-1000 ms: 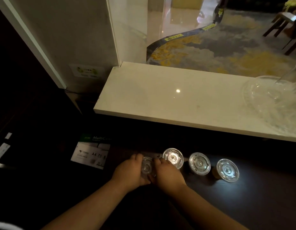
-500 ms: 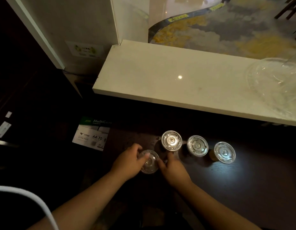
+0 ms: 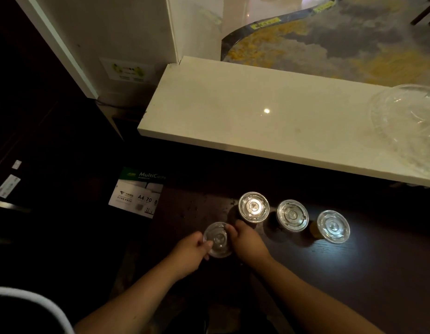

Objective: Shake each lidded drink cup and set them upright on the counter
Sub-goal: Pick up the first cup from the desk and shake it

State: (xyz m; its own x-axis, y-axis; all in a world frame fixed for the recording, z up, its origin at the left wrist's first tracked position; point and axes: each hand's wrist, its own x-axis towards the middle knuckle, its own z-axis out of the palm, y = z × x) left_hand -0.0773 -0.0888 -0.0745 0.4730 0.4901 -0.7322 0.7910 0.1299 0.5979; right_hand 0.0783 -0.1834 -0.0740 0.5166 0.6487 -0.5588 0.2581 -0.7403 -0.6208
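Shadow swallows the body of the nearest cup (image 3: 217, 240), so only its clear lid shows, and whether it rests on the dark counter (image 3: 354, 273) is unclear. The left hand (image 3: 190, 253) and right hand (image 3: 248, 240) grip its rim with curled fingers; just beyond, three lidded cups (image 3: 292, 215) stand upright.

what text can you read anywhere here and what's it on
"MultiCo", rest in shadow: green band of the paper pack
"A4 70 8": that pack's front label
unreadable, blurred: wall sticker, yellow floor tape, white slips at far left
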